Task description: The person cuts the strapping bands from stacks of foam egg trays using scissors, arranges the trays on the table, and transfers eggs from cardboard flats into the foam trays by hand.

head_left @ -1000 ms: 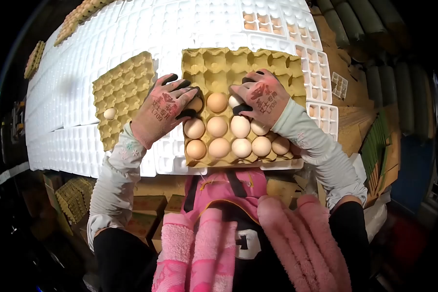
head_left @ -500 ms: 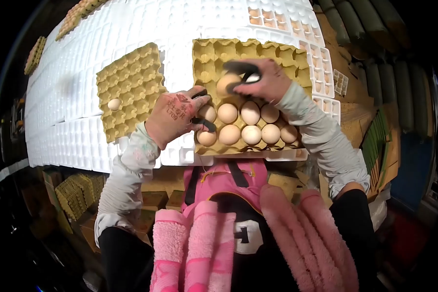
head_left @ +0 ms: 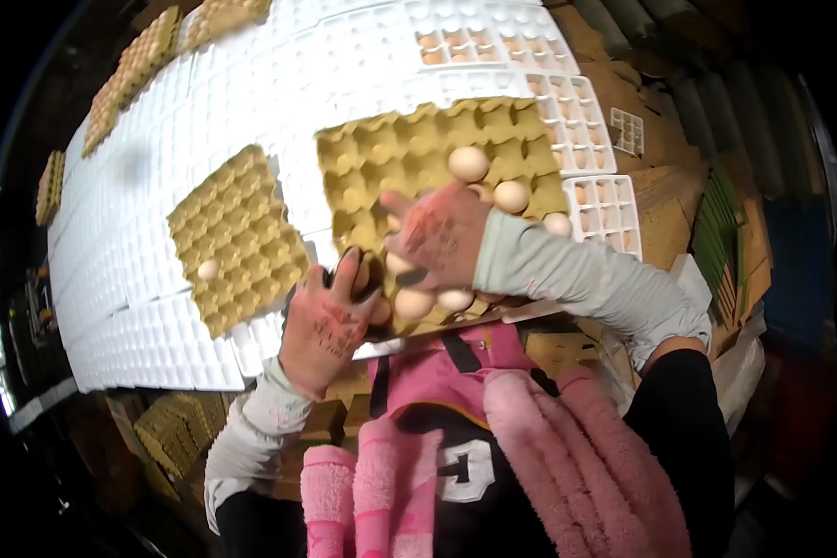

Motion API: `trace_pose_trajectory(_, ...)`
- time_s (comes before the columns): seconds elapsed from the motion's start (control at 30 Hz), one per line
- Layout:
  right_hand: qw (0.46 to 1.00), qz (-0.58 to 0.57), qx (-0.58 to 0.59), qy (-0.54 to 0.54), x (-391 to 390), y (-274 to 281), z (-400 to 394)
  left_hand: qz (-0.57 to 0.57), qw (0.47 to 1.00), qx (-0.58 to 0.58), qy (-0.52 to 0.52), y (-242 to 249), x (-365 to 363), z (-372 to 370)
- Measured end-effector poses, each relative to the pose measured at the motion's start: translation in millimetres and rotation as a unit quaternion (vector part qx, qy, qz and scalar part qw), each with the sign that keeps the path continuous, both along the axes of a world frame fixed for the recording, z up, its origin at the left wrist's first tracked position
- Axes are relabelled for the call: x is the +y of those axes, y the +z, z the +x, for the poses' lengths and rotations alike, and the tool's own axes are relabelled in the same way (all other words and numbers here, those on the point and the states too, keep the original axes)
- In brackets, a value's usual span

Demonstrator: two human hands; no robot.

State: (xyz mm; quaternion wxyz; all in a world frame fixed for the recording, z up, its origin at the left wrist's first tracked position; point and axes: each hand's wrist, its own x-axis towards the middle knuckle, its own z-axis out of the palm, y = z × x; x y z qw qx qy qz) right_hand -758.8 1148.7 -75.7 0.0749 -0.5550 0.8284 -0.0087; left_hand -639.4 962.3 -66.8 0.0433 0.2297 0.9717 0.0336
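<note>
A large pulp egg tray (head_left: 372, 158) lies in front of me, with eggs in its nearer cups. One egg (head_left: 470, 164) rests higher up and another egg (head_left: 511, 196) to its right. My right hand (head_left: 442, 237), in a dark-tipped glove, reaches down over the eggs, its fingers around one that is mostly hidden. My left hand (head_left: 325, 321), also gloved, is at the tray's left edge, thumb and fingers about an egg (head_left: 362, 277). To the left, a second pulp tray (head_left: 237, 237) holds a single pale egg (head_left: 208, 269).
White plastic egg trays (head_left: 135, 270) cover the table. Some white trays (head_left: 567, 116) at the right hold eggs. Filled pulp trays (head_left: 132, 79) stand along the far left edge. Cardboard (head_left: 665, 209) lies to the right, and stacked pulp trays (head_left: 179, 432) are below the table.
My view has shifted and tilted. My right hand has come down and left over the nearer eggs. An egg now rests in a farther row. My left hand stays by the tray's left edge.
</note>
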Motion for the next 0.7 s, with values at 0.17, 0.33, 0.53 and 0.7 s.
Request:
trace_pose_trajectory(0.17, 0.993, -0.007, -0.108, 0.040, 11.2, 10.3, -18.4, 0.070, 0.989, -0.128, -0.010, 36.5, -8.8, -31.0)
trace_pose_trajectory(0.33, 0.511, -0.462, -0.710, -0.147, 109.2, 5.1, -114.8, 0.704, 0.595, -0.315, 0.226, 4.0, -36.9, -127.1)
trace_pose_trajectory(0.53, 0.607, -0.421, -0.467, -0.486, 167.3, -115.5, -205.6, 0.522, 0.807, -0.275, -0.016, -32.5, 46.3, -322.8)
trace_pose_trajectory(0.7, 0.889, 0.025, -0.072, -0.451, 142.0, -158.5, -208.3, 0.075, 0.968, -0.196, -0.136, -134.8, 86.7, -369.1)
